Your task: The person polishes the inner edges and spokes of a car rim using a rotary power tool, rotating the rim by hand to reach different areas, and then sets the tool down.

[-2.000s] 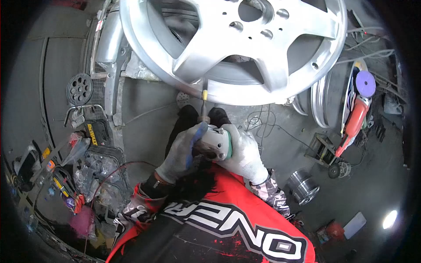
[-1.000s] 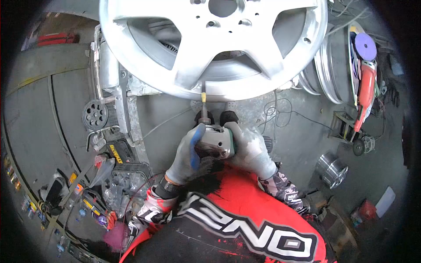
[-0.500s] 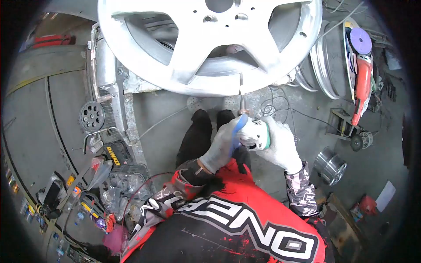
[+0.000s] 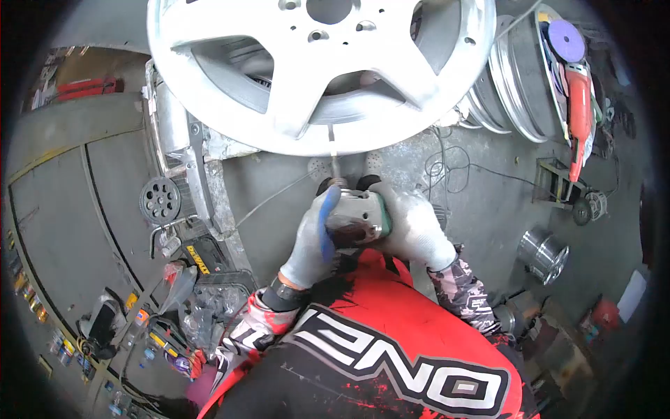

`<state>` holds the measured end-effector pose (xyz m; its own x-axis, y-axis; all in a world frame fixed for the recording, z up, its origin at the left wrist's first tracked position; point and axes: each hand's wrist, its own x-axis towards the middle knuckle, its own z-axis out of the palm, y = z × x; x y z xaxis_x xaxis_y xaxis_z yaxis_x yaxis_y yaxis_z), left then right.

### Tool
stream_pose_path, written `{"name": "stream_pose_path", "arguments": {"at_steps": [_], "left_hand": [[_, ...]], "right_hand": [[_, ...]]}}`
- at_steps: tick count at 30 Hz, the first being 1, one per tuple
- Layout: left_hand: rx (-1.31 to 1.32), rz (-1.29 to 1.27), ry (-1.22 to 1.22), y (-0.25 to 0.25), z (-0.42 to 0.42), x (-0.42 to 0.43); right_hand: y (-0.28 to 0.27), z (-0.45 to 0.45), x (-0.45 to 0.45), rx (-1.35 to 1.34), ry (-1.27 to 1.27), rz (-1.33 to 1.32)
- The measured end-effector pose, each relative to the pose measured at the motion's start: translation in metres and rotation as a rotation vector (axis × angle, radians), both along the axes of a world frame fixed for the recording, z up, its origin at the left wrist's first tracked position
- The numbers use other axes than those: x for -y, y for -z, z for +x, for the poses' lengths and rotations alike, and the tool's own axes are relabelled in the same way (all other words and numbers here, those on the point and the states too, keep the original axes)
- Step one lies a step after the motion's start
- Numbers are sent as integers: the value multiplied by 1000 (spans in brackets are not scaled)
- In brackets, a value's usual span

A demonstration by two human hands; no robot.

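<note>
Both gloved hands are wrapped around a die grinder with a pale housing and a green band. My left hand, in a white glove with blue on it, grips its left side near the neck. Around the right side of the body is my right hand, also in a white glove. From the grinder a slim shaft points away from me to the lower edge of a silver alloy wheel. Its tip overlaps the rim's inner lip; contact there is hard to make out.
At the right lie a red angle grinder with a purple disc and several rims. A chrome barrel stands on the floor. Loose cable coils beyond my right hand. A DeWalt case and a black perforated disc sit left.
Both hands and the die grinder have moved left, and the shaft now meets the wheel's lower edge further left. The grinder's body has rolled or tilted a little. The view has shifted slightly.
</note>
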<state>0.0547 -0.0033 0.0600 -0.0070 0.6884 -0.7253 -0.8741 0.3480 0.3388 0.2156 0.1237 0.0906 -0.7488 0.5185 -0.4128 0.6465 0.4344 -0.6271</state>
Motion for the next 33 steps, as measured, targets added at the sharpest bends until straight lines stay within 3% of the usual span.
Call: {"name": "stream_pose_path", "arguments": {"at_steps": [2, 5, 10, 12, 17, 19, 23, 25, 27, 28, 30, 33], "left_hand": [[62, -12, 47, -17, 7, -22], [75, 36, 32, 10, 27, -34], [122, 9, 50, -6, 14, -27], [-179, 91, -1, -10, 7, -13], [-256, 188, -56, -19, -15, -3], [81, -57, -151, -9, -23, -5], [122, -44, -55, -1, -6, -20], [10, 23, 8, 1, 8, -30], [-321, 216, 39, -3, 23, -34], [-321, 218, 43, 3, 21, -34], [156, 41, 7, 15, 14, -37], [131, 9, 31, 6, -2, -27]], "right_hand": [[-7, 14, -5, -12, 67, 1], [-13, 30, -8, 27, 105, 121], [-10, 21, -6, 32, 113, 90], [1, 11, 0, -62, 116, -18], [4, -14, 6, -31, 37, -38], [4, -13, 8, -42, 54, -42], [-5, 4, -3, -32, 118, -91], [-15, 14, -12, 161, 142, -101], [-16, 24, -16, 129, 154, -79], [-16, 25, -16, 175, 160, -65], [-19, 24, -15, 203, 168, -69], [-12, 9, -1, 114, 175, -58]]}}
